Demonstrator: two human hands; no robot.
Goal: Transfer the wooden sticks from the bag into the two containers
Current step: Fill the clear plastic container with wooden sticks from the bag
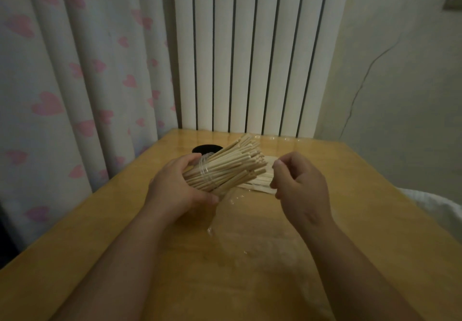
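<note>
My left hand [175, 190] grips a clear plastic container [204, 170] packed with a thick bundle of wooden sticks [232, 168]. The container is tilted, so the stick ends point up and to the right. My right hand [297, 183] hovers just right of the stick ends with its fingers curled. Whether it pinches anything is unclear. A few loose sticks [260, 183] lie flat on the table between my hands, on a crumpled clear bag [232, 220]. Behind the bundle stands a black container [203, 148], mostly hidden.
The wooden table [362, 245] fills the lower view. A heart-patterned curtain [75, 83] hangs at the left edge and a white radiator [250, 58] stands behind the far edge. White fabric [440, 210] shows at the right.
</note>
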